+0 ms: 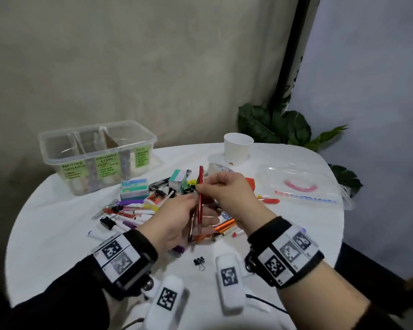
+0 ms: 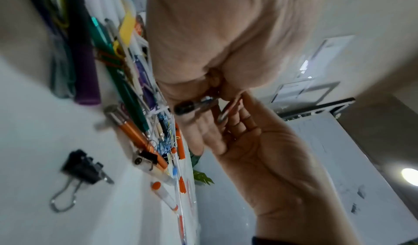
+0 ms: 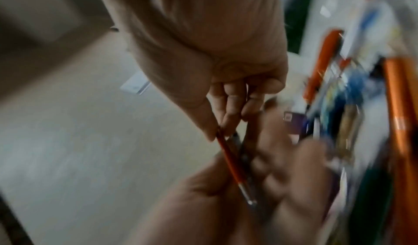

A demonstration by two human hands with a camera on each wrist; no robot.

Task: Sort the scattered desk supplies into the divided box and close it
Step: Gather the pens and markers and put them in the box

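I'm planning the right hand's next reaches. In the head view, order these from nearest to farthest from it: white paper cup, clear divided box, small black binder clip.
1. Small black binder clip: near table edge, just below the right hand.
2. White paper cup: far side, behind the hand.
3. Clear divided box: far left corner.

Red pen (image 1: 200,194), orange pens (image 1: 224,225), green-labelled clear box (image 1: 57,148).

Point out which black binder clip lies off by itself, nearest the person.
The small black binder clip lying alone between the wrists; the larger black clip sits at the left edge of the pen pile.
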